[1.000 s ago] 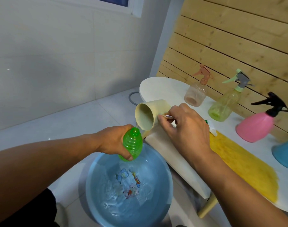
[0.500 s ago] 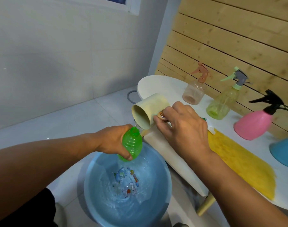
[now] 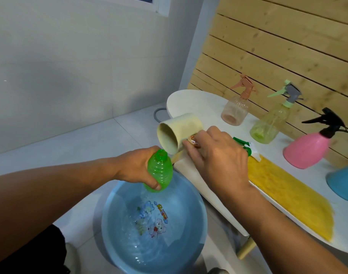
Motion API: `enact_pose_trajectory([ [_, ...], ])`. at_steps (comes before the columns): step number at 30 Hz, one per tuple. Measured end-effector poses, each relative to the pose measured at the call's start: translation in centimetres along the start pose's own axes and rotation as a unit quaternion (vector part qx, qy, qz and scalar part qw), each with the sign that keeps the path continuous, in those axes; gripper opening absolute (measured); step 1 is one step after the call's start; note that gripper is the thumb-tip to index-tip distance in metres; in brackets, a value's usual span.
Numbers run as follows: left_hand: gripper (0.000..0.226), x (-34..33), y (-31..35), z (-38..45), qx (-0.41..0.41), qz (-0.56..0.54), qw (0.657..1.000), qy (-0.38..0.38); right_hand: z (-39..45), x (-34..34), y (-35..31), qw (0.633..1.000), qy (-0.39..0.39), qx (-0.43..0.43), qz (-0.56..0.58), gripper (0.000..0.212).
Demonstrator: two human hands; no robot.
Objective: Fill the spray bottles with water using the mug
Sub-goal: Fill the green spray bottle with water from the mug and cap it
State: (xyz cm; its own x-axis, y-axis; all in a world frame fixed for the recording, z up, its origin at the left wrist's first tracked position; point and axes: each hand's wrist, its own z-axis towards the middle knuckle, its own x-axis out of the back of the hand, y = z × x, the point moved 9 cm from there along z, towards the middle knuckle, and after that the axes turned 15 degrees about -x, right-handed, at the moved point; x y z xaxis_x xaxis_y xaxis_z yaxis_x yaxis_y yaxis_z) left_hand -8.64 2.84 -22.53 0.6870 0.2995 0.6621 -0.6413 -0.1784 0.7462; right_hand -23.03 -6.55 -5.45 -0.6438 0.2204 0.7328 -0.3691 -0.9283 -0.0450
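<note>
Above basin [image 3: 113, 210], off table's near edge: left hand [image 3: 136, 167] gripping open green bottle [image 3: 160, 171] neck-up; right hand [image 3: 218, 155] gripping mug [image 3: 179, 133], tipping mouth just above-right of neck.

Green ribbed spray bottle [image 3: 160, 173], cap off, tilted above the blue basin [image 3: 191, 196]. Cream mug [image 3: 179, 133] tipped sideways, mouth just above bottleneck. Peach [image 3: 236, 109], yellow-green [image 3: 270, 123], pink [image 3: 307, 150] spray bottles upright beyond the mug.

Round blue plastic basin [image 3: 186, 196], inner bottom: colourful cartoon print with a short yellow word (too blurred to read).
Elsewhere: nothing legible.
</note>
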Motion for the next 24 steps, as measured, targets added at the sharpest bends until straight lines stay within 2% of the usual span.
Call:
enact_pose_trajectory([
  [3,0.077,0.3,-0.3,-0.6,0.001,-0.005,1.0,0.004,-0.1,-2.3,1.7,0.992,-0.082,-0.098,0.012,0.037],
  [7,0.078,0.8,-0.7,-1.3,0.006,0.006,1.0,0.001,-0.6,-5.7,3.0,0.959,-0.195,-0.197,0.065,0.038],
  [11,0.078,1.3,-1.1,-2.0,0.014,0.013,1.0,0.007,-2.3,-10.8,3.8,0.903,-0.303,-0.286,0.103,0.039],
  [15,0.078,1.6,-1.8,-2.5,0.018,0.014,1.0,0.012,-7.1,-19.1,5.2,0.836,-0.431,-0.334,0.068,0.045],
  [17,0.08,1.8,-2.0,-2.6,0.02,0.016,1.0,0.019,-10.4,-22.7,5.6,0.808,-0.49,-0.326,0.042,0.044],
  [19,0.083,2.1,-2.1,-2.7,0.022,0.01,0.999,0.033,-13.9,-25.4,5.4,0.784,-0.556,-0.276,0.005,0.037],
  [21,0.087,2.2,-2.4,-2.7,0.026,0.008,0.999,0.04,-16.9,-27.0,5.3,0.782,-0.585,-0.211,-0.047,0.034],
  [24,0.088,2.5,-2.8,-2.6,0.033,0.01,0.998,0.048,-20.1,-28.0,6.3,0.797,-0.568,-0.184,-0.091,0.03],
])
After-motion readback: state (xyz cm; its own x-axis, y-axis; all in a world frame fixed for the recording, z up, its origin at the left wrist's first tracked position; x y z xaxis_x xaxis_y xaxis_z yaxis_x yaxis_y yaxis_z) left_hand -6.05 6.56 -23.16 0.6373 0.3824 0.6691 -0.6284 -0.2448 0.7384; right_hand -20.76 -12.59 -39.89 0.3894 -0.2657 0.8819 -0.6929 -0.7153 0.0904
